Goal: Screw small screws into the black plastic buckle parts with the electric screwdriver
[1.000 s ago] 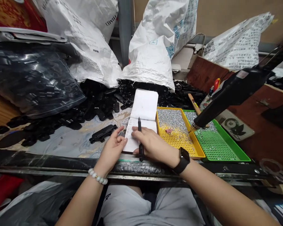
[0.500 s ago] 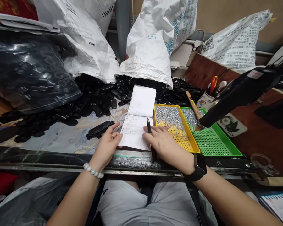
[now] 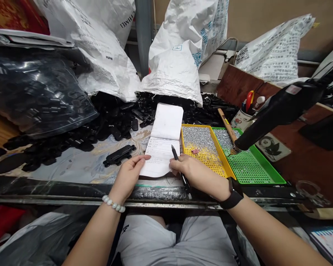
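Observation:
A notebook [image 3: 158, 155] with handwritten lines lies open on the bench, its blank cover leaf folded up toward the back. My left hand [image 3: 131, 169] pinches the left edge of the written page between thumb and fingers. At the opposite edge, my right hand [image 3: 192, 168] is closed on a black pen [image 3: 185, 181], tip pointing up and away, and its fingertips touch the page. The page's lower edge curves slightly. Left of the notebook lies a long black plastic part [image 3: 118, 155], close to my left hand.
Yellow tray [image 3: 230, 171] and green tray [image 3: 279, 179] hold small metal pieces; a pink clip [image 3: 195, 151] lies in the yellow one. A black power screwdriver [image 3: 283, 107] slants in from the right. Black parts [image 3: 80, 138] heap behind, under white sacks [image 3: 174, 70].
Both hands have closed at the page edges, and the left fingers have drawn together. The pen has tilted, its rear end swinging right. The pink clip has come into fuller view.

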A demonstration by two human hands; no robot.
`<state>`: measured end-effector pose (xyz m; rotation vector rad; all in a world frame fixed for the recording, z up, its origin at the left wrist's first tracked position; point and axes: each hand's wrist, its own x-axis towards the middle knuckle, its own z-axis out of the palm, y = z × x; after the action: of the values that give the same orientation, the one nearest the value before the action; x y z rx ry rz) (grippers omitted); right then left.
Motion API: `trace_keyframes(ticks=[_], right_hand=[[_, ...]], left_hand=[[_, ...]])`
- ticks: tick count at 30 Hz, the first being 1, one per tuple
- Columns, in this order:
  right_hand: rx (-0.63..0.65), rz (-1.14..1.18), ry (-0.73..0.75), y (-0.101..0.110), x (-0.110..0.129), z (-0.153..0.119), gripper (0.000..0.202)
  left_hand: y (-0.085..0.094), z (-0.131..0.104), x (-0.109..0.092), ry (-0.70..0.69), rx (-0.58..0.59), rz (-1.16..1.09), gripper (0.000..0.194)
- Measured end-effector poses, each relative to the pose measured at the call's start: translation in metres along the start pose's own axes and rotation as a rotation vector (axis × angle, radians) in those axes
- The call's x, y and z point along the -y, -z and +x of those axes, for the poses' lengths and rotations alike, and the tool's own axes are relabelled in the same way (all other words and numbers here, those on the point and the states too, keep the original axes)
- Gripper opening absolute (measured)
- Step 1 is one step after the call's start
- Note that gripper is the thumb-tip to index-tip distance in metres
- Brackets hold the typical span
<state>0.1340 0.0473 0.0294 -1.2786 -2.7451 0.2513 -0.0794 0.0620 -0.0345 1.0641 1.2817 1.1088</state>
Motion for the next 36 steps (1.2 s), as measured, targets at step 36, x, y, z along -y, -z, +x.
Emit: trace_keyframes(ticks=[36], right_hand=[[-0.356,0.177,-0.267,-0.007,-0.006,0.015,0.014]], left_hand=[[-0.002,-0.003,-0.003,0.007,0.054,-0.083,0.051]])
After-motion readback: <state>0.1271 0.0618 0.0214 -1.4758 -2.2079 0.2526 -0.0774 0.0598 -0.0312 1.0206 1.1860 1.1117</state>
